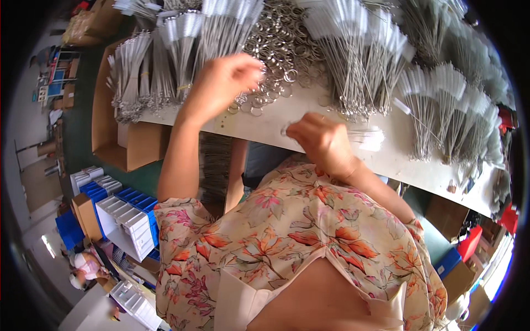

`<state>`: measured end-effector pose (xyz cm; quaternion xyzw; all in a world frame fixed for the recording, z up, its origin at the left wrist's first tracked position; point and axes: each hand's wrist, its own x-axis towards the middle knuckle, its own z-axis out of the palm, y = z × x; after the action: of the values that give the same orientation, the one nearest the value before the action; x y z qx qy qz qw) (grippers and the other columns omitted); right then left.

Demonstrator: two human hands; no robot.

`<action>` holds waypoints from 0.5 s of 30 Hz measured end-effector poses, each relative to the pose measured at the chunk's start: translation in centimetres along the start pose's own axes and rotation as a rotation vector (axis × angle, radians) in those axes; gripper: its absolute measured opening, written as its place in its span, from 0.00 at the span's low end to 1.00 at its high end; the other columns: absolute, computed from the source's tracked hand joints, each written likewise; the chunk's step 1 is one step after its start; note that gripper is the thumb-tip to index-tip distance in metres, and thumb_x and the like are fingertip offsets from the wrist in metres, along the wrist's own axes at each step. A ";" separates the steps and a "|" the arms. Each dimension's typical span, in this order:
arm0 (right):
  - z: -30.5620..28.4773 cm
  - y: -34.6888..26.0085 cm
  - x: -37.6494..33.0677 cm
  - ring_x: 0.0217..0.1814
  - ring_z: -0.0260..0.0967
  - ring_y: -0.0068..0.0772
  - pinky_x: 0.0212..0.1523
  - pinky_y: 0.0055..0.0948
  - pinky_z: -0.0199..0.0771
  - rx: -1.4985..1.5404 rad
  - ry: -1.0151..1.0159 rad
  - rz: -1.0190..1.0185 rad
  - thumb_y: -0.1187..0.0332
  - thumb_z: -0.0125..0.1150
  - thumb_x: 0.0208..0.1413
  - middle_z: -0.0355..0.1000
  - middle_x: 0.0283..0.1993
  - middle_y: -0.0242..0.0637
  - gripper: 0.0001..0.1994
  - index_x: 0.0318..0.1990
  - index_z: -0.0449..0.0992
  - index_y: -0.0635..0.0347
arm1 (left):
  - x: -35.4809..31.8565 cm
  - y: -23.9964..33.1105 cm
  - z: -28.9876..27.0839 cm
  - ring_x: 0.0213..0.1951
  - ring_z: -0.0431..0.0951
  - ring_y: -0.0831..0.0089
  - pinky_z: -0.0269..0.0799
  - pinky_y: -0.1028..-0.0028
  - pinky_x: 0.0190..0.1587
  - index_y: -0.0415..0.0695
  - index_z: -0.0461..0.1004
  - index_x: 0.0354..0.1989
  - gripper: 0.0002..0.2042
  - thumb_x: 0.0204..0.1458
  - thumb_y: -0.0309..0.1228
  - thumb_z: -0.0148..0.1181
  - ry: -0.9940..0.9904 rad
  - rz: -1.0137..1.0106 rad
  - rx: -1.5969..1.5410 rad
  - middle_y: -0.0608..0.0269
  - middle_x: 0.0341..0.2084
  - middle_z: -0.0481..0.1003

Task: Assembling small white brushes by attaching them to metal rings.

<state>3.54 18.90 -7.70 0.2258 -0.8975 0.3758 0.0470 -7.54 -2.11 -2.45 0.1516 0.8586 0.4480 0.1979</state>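
Observation:
A heap of shiny metal split rings (pixel 276 41) lies at the middle of the table, with looser ones spread along its near side. My left hand (pixel 234 77) is over the left side of this heap; its fingers look curled but motion smears them, so what they hold is unclear. Closer to the table's front edge, my right hand (pixel 323 140) is closed in a pinch. A small metal ring (pixel 284 130) shows at its fingertips. Bundles of thin wire-handled brushes (pixel 359 60) with white bristles stand right of the rings. More brushes (pixel 182 47) stand on the left.
The white table (pixel 265 121) runs across in front of me. Further brush bundles (pixel 441 105) fill its right side, and a few loose brushes (pixel 367 137) lie near my right hand. An open cardboard box (pixel 130 140) stands at the left. Blue and white plastic bins (pixel 124 218) are behind it.

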 end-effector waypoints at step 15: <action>-10.0 7.5 4.9 0.27 0.72 0.29 0.32 0.29 0.72 -0.065 0.514 0.188 0.71 0.61 0.46 0.74 0.29 0.34 0.02 0.29 0.76 0.56 | 3.2 -4.4 -5.9 0.21 0.73 0.70 0.66 0.74 0.28 0.40 0.74 0.29 0.13 0.47 0.39 0.60 0.636 -0.144 0.581 0.59 0.19 0.74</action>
<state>-4.97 28.68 -4.28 0.0372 -0.8849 0.3943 0.2453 -13.53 -7.35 -3.72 -0.0048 0.9756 0.1972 -0.0964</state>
